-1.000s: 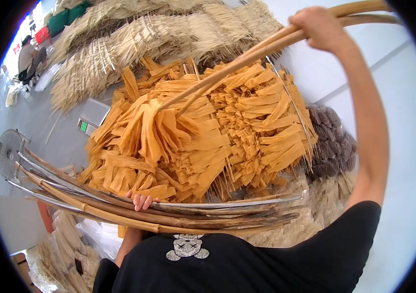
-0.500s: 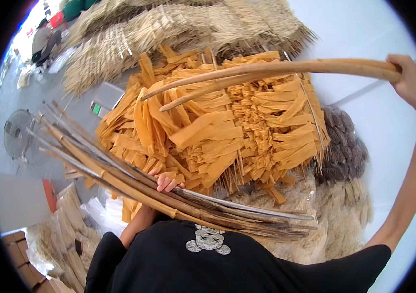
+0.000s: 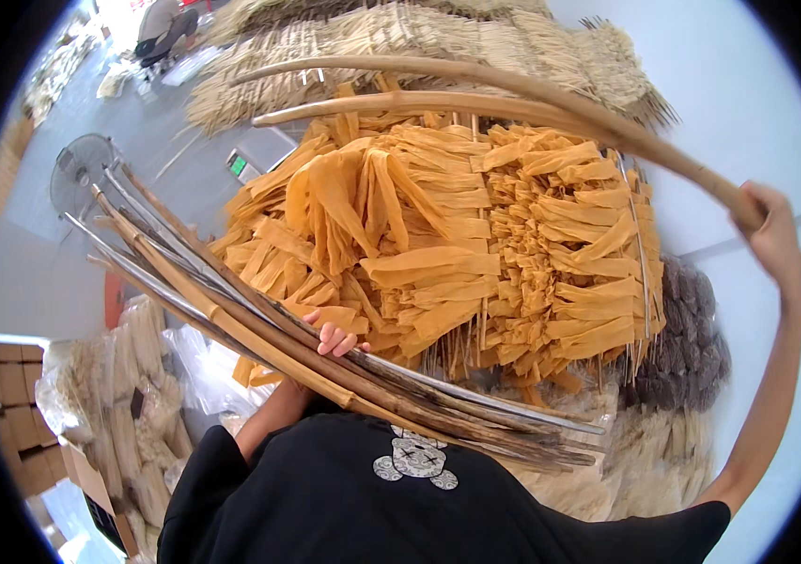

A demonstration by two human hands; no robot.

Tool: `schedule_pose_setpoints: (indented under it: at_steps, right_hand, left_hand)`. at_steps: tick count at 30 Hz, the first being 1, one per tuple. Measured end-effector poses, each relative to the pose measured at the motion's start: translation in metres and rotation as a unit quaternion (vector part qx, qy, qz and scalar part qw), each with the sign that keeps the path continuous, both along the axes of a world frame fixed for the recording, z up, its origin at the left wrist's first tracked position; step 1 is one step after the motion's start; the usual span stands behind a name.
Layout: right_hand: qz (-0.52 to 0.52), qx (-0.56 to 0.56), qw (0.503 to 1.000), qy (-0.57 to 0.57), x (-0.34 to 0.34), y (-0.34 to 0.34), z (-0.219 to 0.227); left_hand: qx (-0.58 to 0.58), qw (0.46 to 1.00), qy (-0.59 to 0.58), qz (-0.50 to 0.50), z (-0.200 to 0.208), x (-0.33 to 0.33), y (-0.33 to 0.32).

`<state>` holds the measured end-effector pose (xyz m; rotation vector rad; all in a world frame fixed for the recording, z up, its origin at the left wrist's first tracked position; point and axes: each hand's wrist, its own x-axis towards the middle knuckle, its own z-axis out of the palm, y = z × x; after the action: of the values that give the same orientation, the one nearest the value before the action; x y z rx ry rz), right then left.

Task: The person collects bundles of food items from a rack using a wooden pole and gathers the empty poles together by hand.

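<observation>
A mixed bundle of wooden, bamboo and grey metal poles (image 3: 221, 305) lies slantwise across the front of my body. My left hand (image 3: 336, 338) is closed around it from below, with the fingertips showing over the poles. Raised at the far right, my right hand (image 3: 772, 230) grips two long bamboo poles (image 3: 551, 91) close to their near ends. Their other ends reach left, spread slightly apart. Below them lies a wide pile of orange-yellow fabric strips (image 3: 428, 254) with thin sticks among them.
Pale straw-like bundles (image 3: 400, 47) are stacked beyond the orange pile. Dark grey bundles (image 3: 692, 329) lie at its right, beside a white wall (image 3: 729, 113). A standing fan (image 3: 84, 174) is at left, near the bundle's tips. Far left, a person (image 3: 165, 28) crouches. Cardboard boxes (image 3: 15, 395) stand lower left.
My right hand has come lower, while the far tips of its two poles have swung up and away. The bundle in my left hand stays nearly in place. The view has shifted slightly.
</observation>
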<state>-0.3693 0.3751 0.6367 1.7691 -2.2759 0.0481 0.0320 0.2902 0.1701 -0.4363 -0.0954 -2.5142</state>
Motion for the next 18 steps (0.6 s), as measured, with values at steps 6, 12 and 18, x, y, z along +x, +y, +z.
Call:
schedule_pose_setpoints:
  at_steps: [6, 12, 18]
  right_hand:
    - [-0.024, 0.257, 0.914, -0.312, 0.086, -0.011, -0.135]
    - [-0.002, 0.429, 0.774, -0.465, 0.161, -0.06, -0.23]
    - [0.332, 0.324, 0.728, -0.506, 0.212, -0.045, -0.308]
  left_hand:
    - [0.026, 0.996, -0.013, 0.083, -0.002, 0.006, 0.029]
    - [0.115, 0.981, -0.048, 0.149, -0.003, 0.023, 0.023]
    - [0.219, 0.917, -0.282, 0.178, -0.011, 0.05, 0.071]
